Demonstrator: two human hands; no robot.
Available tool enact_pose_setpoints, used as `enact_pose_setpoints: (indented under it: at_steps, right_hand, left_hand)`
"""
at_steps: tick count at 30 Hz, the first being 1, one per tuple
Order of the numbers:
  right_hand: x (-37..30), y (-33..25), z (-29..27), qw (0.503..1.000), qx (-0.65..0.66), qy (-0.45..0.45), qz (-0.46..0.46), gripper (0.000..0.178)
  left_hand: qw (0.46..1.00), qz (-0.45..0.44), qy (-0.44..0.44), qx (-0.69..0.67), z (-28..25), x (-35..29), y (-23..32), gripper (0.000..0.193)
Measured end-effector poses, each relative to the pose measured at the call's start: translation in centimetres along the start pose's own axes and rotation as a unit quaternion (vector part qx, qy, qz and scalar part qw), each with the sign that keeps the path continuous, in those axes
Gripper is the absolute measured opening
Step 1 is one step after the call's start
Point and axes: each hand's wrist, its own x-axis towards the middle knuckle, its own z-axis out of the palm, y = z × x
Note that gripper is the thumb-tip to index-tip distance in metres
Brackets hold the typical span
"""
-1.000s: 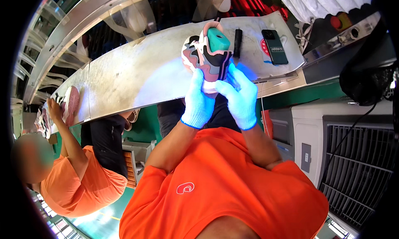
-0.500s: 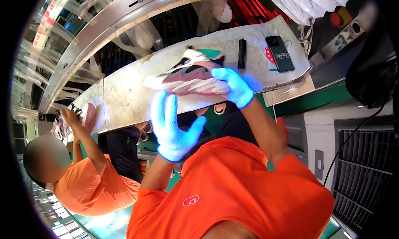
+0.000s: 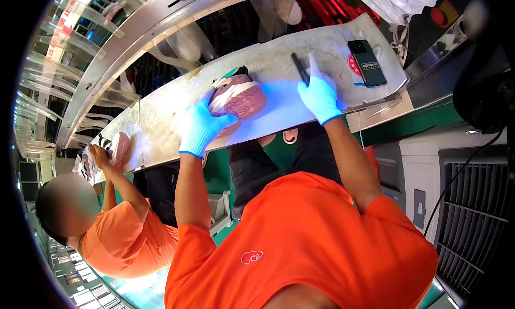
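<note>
"What's the left hand [image 3: 199,127] doing?"

"Gripping a shoe [image 3: 241,98] over the desk [image 3: 169,107], its pinkish sole turned toward the person. Both hands wear gloves that glow blue."

"And the right hand [image 3: 321,97]?"

"At a slim black bar [image 3: 299,67], index finger stretched out beside it. I can't tell whether it's gripped."

"Anyone nearby?"

"A co-worker [image 3: 126,239] in orange, far left, handling another shoe [image 3: 122,149]. A dark phone [image 3: 367,63] lies toward the right end."
</note>
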Motion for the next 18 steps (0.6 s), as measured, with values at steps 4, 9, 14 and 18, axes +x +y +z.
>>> enact_pose_setpoints:
  at_steps: [4,9,14,18]
  right_hand:
    - [-3.7,-0.5,-1.5,0.971,0.231,-0.031,-0.061,0.056]
    - [-6.6,-2.2,-3.1,0.926,0.334,-0.144,-0.099,0.028]
    - [-5.5,-3.9,-2.0,0.936,0.297,-0.132,-0.135,0.028]
    - [-4.7,-4.1,-2.0,0.936,0.290,-0.164,-0.111,0.032]
  left_hand:
    - [1.000,-0.010,-0.013,-0.006,-0.8,0.4,0.2,0.096]
    - [1.000,0.000,-0.009,0.004,-0.8,0.8,-0.5,0.098]
    - [1.000,-0.007,-0.011,0.015,-0.8,0.7,-0.2,0.098]
    - [1.000,-0.013,-0.009,0.013,-0.2,0.8,0.1,0.098]
